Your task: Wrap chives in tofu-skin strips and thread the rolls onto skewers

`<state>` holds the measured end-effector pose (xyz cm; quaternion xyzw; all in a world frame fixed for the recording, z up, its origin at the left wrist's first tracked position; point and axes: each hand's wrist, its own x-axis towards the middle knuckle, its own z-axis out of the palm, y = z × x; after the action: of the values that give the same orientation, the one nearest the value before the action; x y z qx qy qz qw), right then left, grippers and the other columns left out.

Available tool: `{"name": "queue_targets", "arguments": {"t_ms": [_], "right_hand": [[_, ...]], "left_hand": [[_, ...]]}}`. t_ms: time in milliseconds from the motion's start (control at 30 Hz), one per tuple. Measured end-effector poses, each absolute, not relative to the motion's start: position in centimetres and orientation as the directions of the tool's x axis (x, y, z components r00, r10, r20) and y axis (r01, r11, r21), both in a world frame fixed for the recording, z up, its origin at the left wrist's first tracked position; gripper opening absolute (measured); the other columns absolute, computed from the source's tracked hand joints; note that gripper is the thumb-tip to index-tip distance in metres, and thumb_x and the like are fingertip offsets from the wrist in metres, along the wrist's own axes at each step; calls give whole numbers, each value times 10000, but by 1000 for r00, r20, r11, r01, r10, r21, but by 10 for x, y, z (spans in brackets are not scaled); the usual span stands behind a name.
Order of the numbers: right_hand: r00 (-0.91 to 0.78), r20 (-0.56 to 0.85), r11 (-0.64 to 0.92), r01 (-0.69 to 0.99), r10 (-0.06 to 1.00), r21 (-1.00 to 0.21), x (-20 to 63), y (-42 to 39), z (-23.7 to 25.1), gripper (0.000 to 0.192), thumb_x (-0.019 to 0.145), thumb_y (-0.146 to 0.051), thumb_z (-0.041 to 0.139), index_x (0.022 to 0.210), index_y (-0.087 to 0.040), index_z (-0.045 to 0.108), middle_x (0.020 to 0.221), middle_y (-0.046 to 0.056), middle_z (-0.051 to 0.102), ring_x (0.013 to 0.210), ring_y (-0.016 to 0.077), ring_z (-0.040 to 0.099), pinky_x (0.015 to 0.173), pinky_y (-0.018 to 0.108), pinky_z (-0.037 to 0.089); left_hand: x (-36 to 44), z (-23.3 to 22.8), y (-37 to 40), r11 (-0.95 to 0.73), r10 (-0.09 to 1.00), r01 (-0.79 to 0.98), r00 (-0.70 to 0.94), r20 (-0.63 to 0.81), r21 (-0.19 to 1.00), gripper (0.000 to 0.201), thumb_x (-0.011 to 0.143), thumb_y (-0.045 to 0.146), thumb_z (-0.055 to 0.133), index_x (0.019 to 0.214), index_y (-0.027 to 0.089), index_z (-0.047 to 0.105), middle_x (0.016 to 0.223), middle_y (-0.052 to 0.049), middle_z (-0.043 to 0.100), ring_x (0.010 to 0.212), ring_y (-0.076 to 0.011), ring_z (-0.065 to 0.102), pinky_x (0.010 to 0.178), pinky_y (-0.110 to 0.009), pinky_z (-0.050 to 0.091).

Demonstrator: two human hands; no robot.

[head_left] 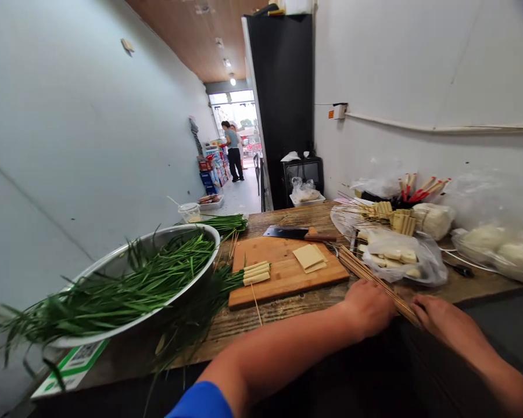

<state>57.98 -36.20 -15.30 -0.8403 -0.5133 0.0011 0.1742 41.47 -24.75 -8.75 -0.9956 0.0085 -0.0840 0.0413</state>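
We saw both hands at the near edge of the wooden desk, on a bundle of bamboo skewers that lay slanted beside the cutting board. The left hand rested on the bundle's near end, though we could not tell how its grip stood; the right hand had its grip curled around the same end. Tofu slices and a cleaver lay on the board, and garlic chives filled a steel basin to the left.
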Motion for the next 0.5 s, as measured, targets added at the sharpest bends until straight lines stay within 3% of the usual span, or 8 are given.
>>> {"name": "queue_targets", "arguments": {"t_ms": [167, 267, 500], "right_hand": [[429, 77, -377, 854, 900, -359, 593, -362, -154, 276, 749, -377, 418, 740, -232, 653, 726, 58, 688, 677, 211, 631, 618, 291, 422], [405, 95, -344, 860, 909, -377, 596, -366, -152, 269, 730, -395, 413, 663, -228, 612, 697, 61, 678, 648, 208, 621, 610, 293, 427], [450, 89, -373, 822, 888, -430, 611, -382, -157, 305, 714, -449, 406, 645, -236, 613, 733, 76, 689, 688, 231, 634, 642, 309, 467]], "left_hand": [[451, -120, -235, -999, -34, -24, 973, 228, -47, 328, 875, 257, 339, 1062, 100, 559, 1062, -112, 603, 995, -214, 542, 862, -345, 407], [454, -133, -235, -999, -47, -44, 982, 181, -17, 362, 873, 329, 364, 1106, 118, 542, 1113, -102, 589, 1060, -222, 511, 913, -356, 380], [443, -147, -232, -999, -12, -24, 963, 269, 42, 485, 901, 359, 287, 1295, 88, 366, 1328, -137, 433, 1253, -220, 342, 1032, -368, 265]]}}
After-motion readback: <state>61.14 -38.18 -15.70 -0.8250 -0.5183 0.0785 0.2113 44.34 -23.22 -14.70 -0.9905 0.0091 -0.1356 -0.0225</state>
